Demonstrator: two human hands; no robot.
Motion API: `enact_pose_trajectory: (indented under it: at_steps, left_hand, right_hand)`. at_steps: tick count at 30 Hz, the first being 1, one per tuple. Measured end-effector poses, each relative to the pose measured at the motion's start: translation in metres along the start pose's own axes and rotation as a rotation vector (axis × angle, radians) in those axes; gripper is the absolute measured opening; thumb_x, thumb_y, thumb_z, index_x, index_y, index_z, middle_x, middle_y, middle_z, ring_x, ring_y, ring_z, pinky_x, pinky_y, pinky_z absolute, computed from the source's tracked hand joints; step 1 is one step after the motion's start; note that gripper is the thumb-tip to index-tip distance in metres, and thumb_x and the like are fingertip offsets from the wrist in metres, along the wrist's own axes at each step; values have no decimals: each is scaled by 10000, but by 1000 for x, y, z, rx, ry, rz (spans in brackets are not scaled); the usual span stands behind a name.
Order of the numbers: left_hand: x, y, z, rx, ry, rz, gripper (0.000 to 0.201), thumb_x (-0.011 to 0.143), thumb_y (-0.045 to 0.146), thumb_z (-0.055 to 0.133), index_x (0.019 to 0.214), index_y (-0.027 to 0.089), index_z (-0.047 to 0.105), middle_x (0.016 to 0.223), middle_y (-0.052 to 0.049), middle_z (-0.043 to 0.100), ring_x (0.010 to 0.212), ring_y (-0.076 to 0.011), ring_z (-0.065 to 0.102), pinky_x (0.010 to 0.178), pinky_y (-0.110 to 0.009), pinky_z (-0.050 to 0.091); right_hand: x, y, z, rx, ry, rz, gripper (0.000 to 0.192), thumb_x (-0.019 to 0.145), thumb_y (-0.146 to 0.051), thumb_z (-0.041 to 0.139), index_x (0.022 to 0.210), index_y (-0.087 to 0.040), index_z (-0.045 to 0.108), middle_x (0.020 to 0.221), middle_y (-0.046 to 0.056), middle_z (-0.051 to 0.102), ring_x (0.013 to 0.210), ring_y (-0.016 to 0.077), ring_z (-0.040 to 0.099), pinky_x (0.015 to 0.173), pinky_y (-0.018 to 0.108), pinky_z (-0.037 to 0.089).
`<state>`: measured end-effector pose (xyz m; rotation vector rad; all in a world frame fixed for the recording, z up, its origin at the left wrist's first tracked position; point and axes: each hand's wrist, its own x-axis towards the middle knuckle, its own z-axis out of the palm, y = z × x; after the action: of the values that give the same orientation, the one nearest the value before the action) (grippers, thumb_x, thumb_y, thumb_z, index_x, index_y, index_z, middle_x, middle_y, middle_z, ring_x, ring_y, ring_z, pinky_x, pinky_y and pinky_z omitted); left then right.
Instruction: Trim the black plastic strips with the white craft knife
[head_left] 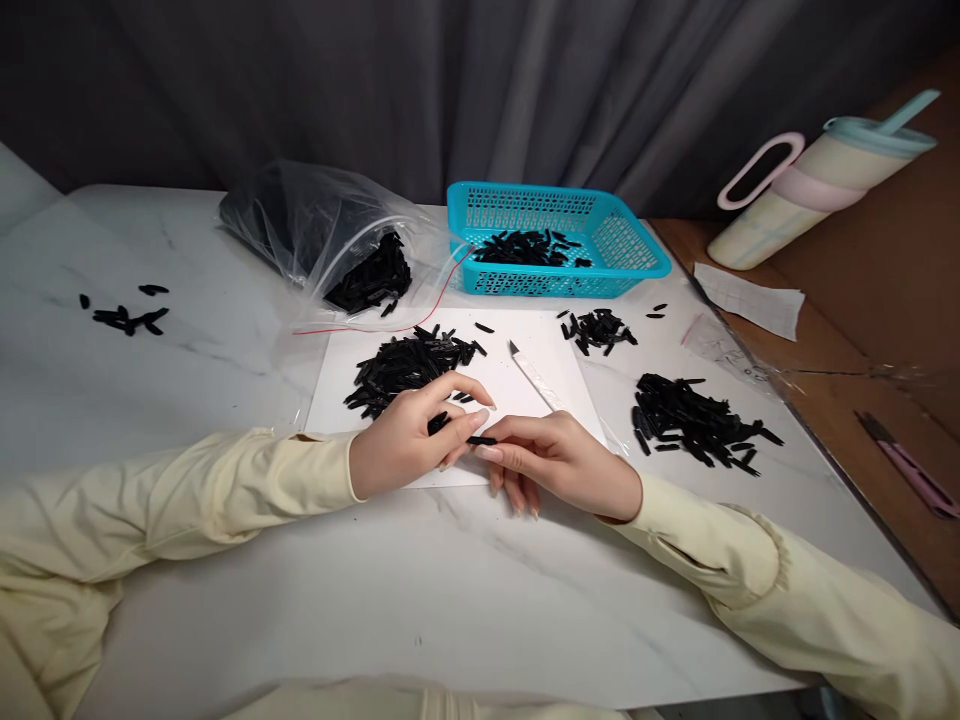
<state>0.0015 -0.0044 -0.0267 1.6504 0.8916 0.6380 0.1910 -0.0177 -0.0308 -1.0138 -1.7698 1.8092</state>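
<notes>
Between my two hands is a small, slim black piece [484, 440], seemingly pinched from both ends. My left hand [409, 435] grips its left end with thumb and fingers, and more black shows inside that palm. My right hand [566, 460] closes thumb and forefinger at the piece's right end, its other fingers curled below. Just beyond my left hand, a heap of similar black pieces [409, 365] lies on a white sheet [330, 390]. A craft knife with a whitish handle [536, 375] rests on the sheet, blade pointing away from me.
At the back stand a blue basket [555, 283] and a clear plastic bag [300, 230], both containing black pieces. Further piles lie to the right [694, 425], behind the knife [600, 330] and far left [131, 320]. A tumbler [817, 190] and pink-handled cutter [911, 470] are at right.
</notes>
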Motion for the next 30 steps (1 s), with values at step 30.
enact_pose_trajectory:
  at_steps: [30]
  left_hand:
    - [-3,1,0,-87,-60,30,132,893,271,424,982,177,451,466,106,366,420,-56,335,434,-169,297]
  right_hand:
    - [0,0,-1,-61,-23,-49,313,900,-405,466,807,-140,606,545,-14,585,391,73,541,400,164,495]
